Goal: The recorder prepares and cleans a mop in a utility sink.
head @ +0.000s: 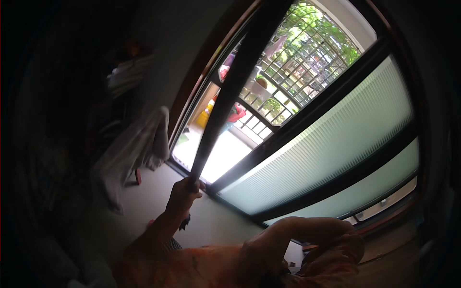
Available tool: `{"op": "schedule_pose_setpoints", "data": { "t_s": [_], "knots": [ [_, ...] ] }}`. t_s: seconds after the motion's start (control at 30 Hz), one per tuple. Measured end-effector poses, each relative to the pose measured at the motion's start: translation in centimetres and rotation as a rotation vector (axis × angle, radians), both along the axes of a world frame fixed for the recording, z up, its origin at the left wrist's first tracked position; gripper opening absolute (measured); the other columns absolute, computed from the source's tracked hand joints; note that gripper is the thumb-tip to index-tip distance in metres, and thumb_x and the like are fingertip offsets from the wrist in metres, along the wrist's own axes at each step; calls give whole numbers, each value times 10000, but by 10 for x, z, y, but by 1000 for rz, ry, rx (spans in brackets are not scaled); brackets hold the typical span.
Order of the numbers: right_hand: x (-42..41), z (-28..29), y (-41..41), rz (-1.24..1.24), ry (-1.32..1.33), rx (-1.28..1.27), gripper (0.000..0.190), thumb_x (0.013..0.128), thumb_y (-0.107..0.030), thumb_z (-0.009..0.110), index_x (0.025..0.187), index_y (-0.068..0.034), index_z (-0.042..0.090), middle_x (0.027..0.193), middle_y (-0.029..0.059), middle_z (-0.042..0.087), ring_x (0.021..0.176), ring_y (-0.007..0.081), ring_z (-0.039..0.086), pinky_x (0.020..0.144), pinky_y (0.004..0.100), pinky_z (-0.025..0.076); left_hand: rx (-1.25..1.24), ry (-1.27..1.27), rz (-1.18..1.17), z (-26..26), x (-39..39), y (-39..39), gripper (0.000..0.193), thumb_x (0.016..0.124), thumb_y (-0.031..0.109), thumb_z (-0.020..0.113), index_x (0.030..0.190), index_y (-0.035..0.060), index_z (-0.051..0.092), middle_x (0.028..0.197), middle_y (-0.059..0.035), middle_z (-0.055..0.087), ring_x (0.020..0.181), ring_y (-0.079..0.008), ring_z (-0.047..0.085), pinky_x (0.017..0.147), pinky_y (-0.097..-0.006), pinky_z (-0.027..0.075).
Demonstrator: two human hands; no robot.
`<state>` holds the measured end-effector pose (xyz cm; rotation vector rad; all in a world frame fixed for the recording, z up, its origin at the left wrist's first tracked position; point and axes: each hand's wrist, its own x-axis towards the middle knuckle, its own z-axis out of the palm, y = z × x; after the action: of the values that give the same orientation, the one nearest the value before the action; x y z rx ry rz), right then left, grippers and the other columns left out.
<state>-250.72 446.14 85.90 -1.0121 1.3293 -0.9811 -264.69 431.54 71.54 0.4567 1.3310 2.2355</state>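
My left hand (185,194) grips a dark upright bar (228,97), which looks like the edge frame of a sliding door. Its fingers wrap around the low end of the bar as seen from above. Beside the bar, daylight comes in from a paved space (225,154) outside. To the right stands a dark-framed door panel with ribbed frosted glass (324,144). My right arm (299,230) is bent across the front of my patterned orange top (187,261). The right hand itself is out of view, lost in the shadow at the bottom.
A pale cloth (138,154) hangs at the left, near the door frame. Outside are a metal window grille (299,72) with foliage behind it, a yellow object (204,114) and a red one (236,113). The pale floor (216,216) lies below, and the room's left side is too dark to make out.
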Motion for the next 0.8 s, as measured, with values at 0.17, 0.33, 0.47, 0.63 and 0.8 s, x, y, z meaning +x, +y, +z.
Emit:
{"op": "schedule_pose_setpoints", "data": {
  "t_s": [0.17, 0.33, 0.47, 0.63, 0.8],
  "knots": [
    [-155, -36, 69, -355, -431, 244, 455, 844, -182, 684, 1226, -14, 504, 1002, 101, 604, 891, 194, 611, 785, 355, 513, 33, -6, 89, -7, -92, 33, 219, 661, -136, 580, 750, 61, 544, 852, -40, 580, 852, -144, 544, 743, -296, 469],
    [-341, -135, 235, -1457, 56, 464, 416, 898, -389, 583, 1101, -29, 534, 897, 91, 591, 721, 193, 608, 613, 329, 517, 15, 13, -42, 9, -180, 93, 299, 585, -151, 592, 671, 93, 441, 845, -48, 535, 868, -156, 515, 766, -294, 395],
    [-457, -156, 312, -2057, 30, 214, 588, 911, -491, 520, 1262, -32, 411, 1083, 181, 542, 864, 271, 613, 690, 398, 536, 60, -14, -101, 1, -249, 131, 302, 570, -159, 598, 665, 90, 456, 840, -49, 535, 884, -164, 522, 772, -299, 399],
    [-548, -172, 369, -2242, -437, -403, 779, 901, -573, 483, 1428, -102, 155, 1316, 261, 397, 1128, 436, 506, 894, 515, 465, 2, -28, -147, 15, -306, 189, 291, 571, -169, 593, 682, 78, 489, 832, -55, 550, 870, -163, 528, 767, -300, 418],
    [-598, -210, 422, -2303, -383, -752, 650, 902, -526, 522, 1335, -79, 333, 1222, 254, 467, 1093, 419, 534, 870, 525, 482, -68, 7, -165, 14, -358, 261, 284, 578, -162, 593, 679, 84, 492, 857, -64, 585, 783, -148, 524, 703, -286, 427]
  ]
}}
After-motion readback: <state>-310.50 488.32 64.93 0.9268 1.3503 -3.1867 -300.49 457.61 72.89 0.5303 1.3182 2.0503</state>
